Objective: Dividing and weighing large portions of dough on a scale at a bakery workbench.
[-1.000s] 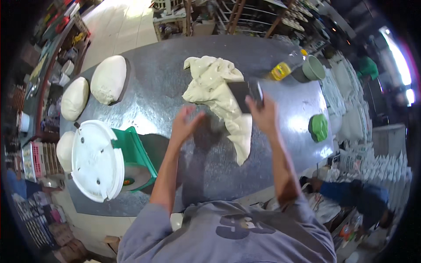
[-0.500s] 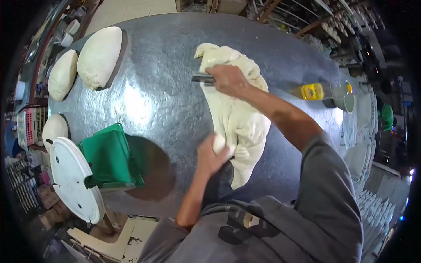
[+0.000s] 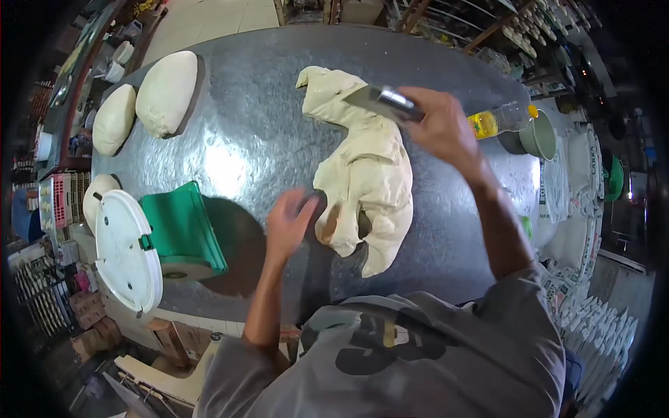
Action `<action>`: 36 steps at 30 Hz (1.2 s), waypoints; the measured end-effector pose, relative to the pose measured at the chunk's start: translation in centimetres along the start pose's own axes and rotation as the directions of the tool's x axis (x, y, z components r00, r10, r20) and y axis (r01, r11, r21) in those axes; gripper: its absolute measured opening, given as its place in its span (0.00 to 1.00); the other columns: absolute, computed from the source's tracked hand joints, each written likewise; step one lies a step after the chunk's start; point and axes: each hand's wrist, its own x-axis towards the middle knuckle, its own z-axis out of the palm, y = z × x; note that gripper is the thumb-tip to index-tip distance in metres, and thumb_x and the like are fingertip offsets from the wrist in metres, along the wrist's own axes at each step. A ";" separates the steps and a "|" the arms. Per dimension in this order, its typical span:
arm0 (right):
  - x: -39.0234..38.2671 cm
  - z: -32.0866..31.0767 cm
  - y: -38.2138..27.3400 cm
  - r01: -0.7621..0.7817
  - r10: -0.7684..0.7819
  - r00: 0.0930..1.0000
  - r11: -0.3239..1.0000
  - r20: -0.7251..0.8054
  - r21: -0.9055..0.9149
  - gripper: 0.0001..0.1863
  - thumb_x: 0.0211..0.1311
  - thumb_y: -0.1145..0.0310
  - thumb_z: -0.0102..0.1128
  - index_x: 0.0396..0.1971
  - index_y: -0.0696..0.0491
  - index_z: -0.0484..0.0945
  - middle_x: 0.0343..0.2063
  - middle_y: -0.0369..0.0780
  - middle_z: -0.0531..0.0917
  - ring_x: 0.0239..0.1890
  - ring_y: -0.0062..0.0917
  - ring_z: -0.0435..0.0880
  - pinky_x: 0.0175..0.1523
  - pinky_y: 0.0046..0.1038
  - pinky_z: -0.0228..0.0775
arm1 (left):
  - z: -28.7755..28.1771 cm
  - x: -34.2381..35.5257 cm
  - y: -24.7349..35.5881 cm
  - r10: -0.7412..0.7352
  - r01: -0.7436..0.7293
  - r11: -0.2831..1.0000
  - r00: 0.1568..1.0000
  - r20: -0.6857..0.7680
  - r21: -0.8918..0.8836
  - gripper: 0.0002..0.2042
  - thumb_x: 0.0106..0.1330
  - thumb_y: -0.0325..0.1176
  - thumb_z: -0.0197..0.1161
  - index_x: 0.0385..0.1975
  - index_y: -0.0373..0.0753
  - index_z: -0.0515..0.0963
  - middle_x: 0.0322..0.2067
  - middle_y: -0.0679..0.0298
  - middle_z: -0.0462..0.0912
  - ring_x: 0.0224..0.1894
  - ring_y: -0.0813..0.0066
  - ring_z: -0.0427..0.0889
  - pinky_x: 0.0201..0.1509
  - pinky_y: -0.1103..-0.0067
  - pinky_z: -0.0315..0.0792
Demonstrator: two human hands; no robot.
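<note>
A long, uneven mass of pale dough (image 3: 373, 171) lies in the middle of the dark worktable (image 3: 258, 90). Over its far part, my right hand (image 3: 446, 129) grips a dough scraper (image 3: 398, 103) by its dark handle, the metal blade pointing left at the dough. My left hand (image 3: 287, 221) is just left of the dough's near end, slightly blurred. Its thumb and fingers are apart, and I see nothing held in it. The dough's near end splits into two lobes with a gap between them.
Two large dough pieces (image 3: 167, 94) rest at the far left, with another dough piece (image 3: 100, 198) partly hidden behind a scale with a round white face (image 3: 129, 251) and green tray (image 3: 178, 226). To the right are a yellow-labelled bottle (image 3: 496, 122) and a greenish bucket (image 3: 539, 136).
My left hand has let go of the dough it was gripping and moved left. The scraper in my right hand has shifted right, and the dough's outline has changed, now narrower at the far part.
</note>
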 end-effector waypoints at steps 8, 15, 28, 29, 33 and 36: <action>2.0 12.4 8.7 0.065 -0.033 0.969 0.990 0.246 -0.125 0.10 0.48 0.70 0.52 0.32 0.50 0.78 0.28 0.40 0.83 0.30 0.39 0.78 0.34 0.37 0.67 | 6.9 5.3 -1.7 -0.009 -0.079 0.962 0.947 0.321 0.261 0.26 0.51 0.45 0.66 0.47 0.33 0.77 0.34 0.51 0.80 0.34 0.53 0.78 0.40 0.68 0.73; 3.8 15.6 5.9 -0.142 0.139 0.963 0.990 0.233 -0.005 0.13 0.52 0.61 0.56 0.36 0.49 0.79 0.27 0.40 0.83 0.29 0.38 0.79 0.33 0.36 0.68 | 0.4 -14.0 0.0 -0.064 -0.024 0.979 0.910 0.410 0.204 0.16 0.60 0.30 0.63 0.47 0.32 0.78 0.35 0.58 0.83 0.32 0.66 0.79 0.37 0.76 0.74; -3.1 18.3 6.0 -0.171 0.204 0.956 0.971 0.212 -0.165 0.14 0.53 0.60 0.53 0.39 0.43 0.80 0.30 0.39 0.84 0.31 0.40 0.81 0.34 0.39 0.71 | 3.0 -0.8 0.1 0.002 -0.141 0.923 0.933 0.361 0.359 0.24 0.51 0.37 0.72 0.46 0.34 0.73 0.40 0.58 0.79 0.36 0.65 0.76 0.43 0.73 0.70; -1.6 18.6 4.3 -0.189 0.222 0.939 0.971 0.264 -0.145 0.14 0.53 0.59 0.55 0.41 0.43 0.79 0.31 0.40 0.84 0.32 0.40 0.81 0.34 0.39 0.71 | 2.0 -3.6 -0.5 0.021 -0.149 0.920 0.942 0.335 0.362 0.25 0.51 0.38 0.72 0.46 0.33 0.73 0.39 0.58 0.78 0.36 0.65 0.76 0.42 0.73 0.70; -0.6 9.3 1.4 -0.439 0.437 0.898 0.883 0.052 0.167 0.22 0.54 0.49 0.61 0.40 0.51 0.82 0.26 0.40 0.84 0.24 0.33 0.79 0.30 0.32 0.72 | -0.3 -13.2 -2.9 0.182 -0.252 0.819 0.966 0.184 0.515 0.23 0.54 0.36 0.69 0.48 0.34 0.72 0.39 0.55 0.77 0.40 0.60 0.74 0.46 0.72 0.69; -5.9 5.0 8.6 -0.190 0.172 0.953 0.980 -0.249 -0.049 0.20 0.58 0.53 0.64 0.37 0.56 0.82 0.25 0.40 0.84 0.21 0.23 0.77 0.26 0.26 0.68 | -1.5 -16.4 -4.2 0.212 -0.194 0.816 0.977 0.030 0.545 0.22 0.56 0.35 0.68 0.48 0.34 0.72 0.41 0.54 0.76 0.43 0.58 0.74 0.50 0.71 0.68</action>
